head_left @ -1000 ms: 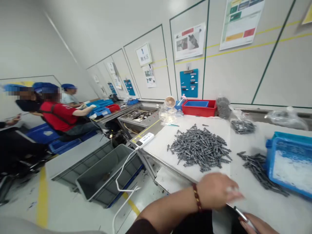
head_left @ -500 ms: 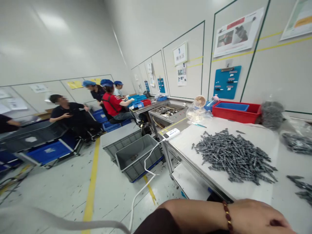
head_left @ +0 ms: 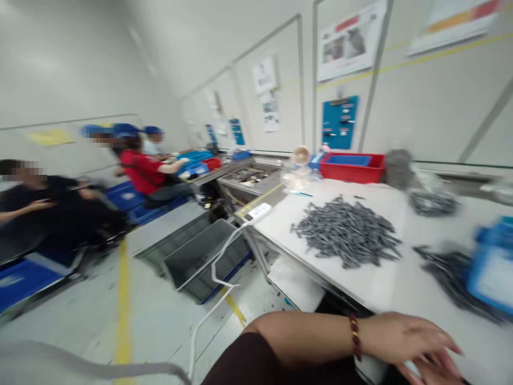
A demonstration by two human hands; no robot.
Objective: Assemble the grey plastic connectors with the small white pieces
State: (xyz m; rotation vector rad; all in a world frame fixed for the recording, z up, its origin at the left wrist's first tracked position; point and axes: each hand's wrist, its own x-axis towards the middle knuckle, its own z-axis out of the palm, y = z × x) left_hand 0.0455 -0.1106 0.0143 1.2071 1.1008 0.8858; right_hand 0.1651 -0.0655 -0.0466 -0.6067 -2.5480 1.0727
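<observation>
My left hand [head_left: 401,337], with a dark red beaded bracelet at its wrist, reaches in from the bottom, over the near edge of the white-topped table [head_left: 404,289]. Its fingers are loosely bent and apart. Below them, more fingers show at the bottom edge, apparently my right hand [head_left: 436,372], mostly cut off. A small pale patch lies between these fingers; I cannot make out what it is. Beyond the hands, a heap of small grey pointed plastic parts [head_left: 347,230] covers the tabletop. More dark parts [head_left: 449,272] lie to the right beside a blue container [head_left: 495,267].
A red bin [head_left: 352,174] and bags of parts [head_left: 433,200] stand along the wall. A white power strip [head_left: 258,212] with a cable sits at the table's left corner. Grey crates [head_left: 204,262] stand on the floor. Several people, one in a red shirt [head_left: 140,174], sit further left.
The view has swung right, and the blue container has come into sight. My left hand's fingers have spread from a more curled pose, with other fingers now visible beneath it.
</observation>
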